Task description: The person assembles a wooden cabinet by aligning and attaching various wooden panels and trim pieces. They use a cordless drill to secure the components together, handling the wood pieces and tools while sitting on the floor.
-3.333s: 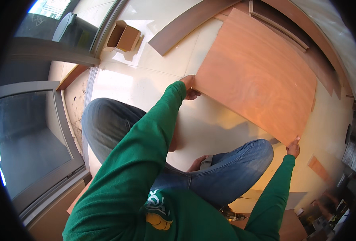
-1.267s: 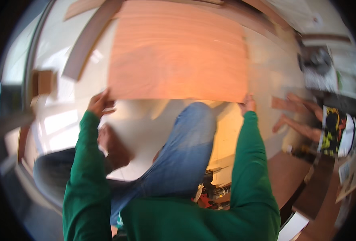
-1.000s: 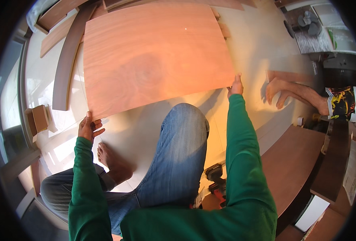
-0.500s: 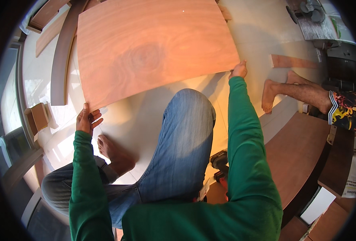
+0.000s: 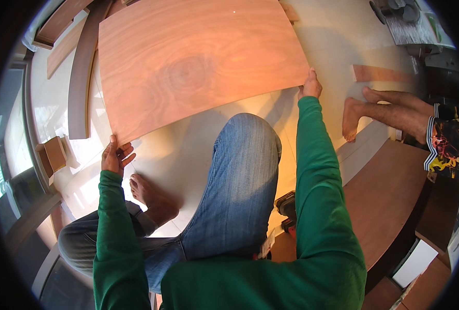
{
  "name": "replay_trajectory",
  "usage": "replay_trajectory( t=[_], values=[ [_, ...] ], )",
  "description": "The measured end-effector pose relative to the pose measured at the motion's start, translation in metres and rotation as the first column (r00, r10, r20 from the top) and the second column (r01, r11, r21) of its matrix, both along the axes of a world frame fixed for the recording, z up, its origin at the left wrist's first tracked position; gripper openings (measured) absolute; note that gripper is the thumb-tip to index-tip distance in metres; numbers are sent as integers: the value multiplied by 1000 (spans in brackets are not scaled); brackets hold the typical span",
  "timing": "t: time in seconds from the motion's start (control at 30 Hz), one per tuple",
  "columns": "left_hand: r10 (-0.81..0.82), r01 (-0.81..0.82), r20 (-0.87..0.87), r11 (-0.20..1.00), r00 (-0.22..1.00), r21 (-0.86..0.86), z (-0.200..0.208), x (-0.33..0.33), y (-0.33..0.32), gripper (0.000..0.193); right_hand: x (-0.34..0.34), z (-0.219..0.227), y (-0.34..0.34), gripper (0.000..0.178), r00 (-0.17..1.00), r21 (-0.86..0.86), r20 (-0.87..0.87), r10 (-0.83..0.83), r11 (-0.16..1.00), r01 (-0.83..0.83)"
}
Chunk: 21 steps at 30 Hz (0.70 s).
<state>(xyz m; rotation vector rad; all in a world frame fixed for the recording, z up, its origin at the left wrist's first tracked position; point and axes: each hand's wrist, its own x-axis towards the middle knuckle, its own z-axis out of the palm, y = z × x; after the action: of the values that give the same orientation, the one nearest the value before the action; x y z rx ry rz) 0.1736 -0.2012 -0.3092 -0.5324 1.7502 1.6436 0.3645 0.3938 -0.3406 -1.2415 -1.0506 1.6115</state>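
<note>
Left grip [image 5: 115, 155] and right grip [image 5: 310, 87] pinching near corners of wood veneer sheet [image 5: 198, 62]; I see sheet over white floor [image 5: 188, 150].

Veneer sheet [image 5: 198, 62]: far edge at 12 o'clock runs out past the picture's rim.
Left hand [image 5: 115, 156]: fingertips tucked under the sheet's near corner at 9 o'clock; grip hidden.
Right hand [image 5: 310, 87]: fingers lie behind the sheet's corner at 2 o'clock; only its back shows.
Power tool [image 5: 287, 211]: mostly covered by the knee and green sleeve at 5 o'clock; kind unclear.
Other person [image 5: 395, 108]: only bare feet and patterned shorts show at 3 o'clock; rest cut off.
Clutter [image 5: 405, 15]: at 1 o'clock, too small to tell.
</note>
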Motion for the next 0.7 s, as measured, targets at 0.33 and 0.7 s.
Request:
replay_trajectory(
  t=[0.33, 0.7],
  values=[
    [-25, 24, -25, 999, 999, -43, 2, -1, 2, 53, 8, -26, 24, 59, 977, 59, 193, 91, 993, -105],
    [-18, 16, -39, 999, 999, -51, 1, 0, 3, 54, 8, -10, 20, 62, 868, 38, 485, 106, 989, -142]
  ],
)
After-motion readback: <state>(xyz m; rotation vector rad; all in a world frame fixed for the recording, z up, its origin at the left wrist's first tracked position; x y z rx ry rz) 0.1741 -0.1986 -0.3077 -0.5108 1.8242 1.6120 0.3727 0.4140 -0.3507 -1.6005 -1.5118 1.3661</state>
